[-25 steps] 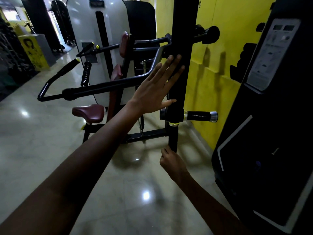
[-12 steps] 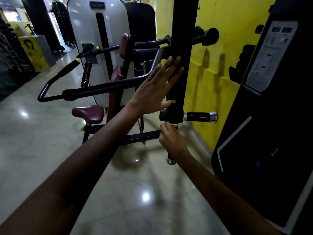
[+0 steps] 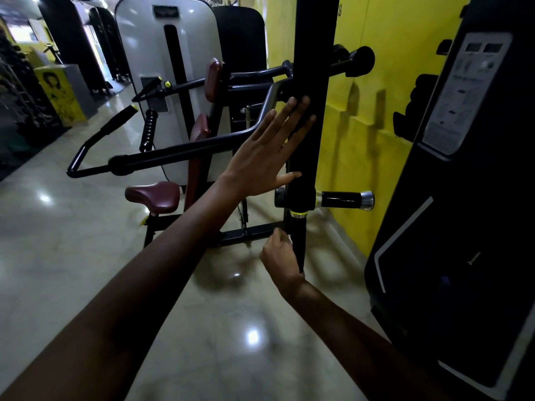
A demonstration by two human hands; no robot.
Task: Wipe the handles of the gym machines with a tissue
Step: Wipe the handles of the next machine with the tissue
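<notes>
Your left hand is raised in front of you with the arm stretched out, its fingers straight and spread, the palm and fingertips pressed flat against the black upright post of the gym machine; the thumb points right and touches the post lower down. Your right hand reaches in lower, wrist bent, with its fingers curled around the vertical handle that hangs below the post's yellow ring. A small pale sliver of tissue shows between those fingers and the handle, so the tissue sits pinched against the grip; most of it is hidden by the hand. Just right of the post, a short horizontal handle with silver end caps sticks out toward the yellow wall. Behind your left arm stand a maroon seat and a long black lever arm on a glossy tiled floor.
</notes>
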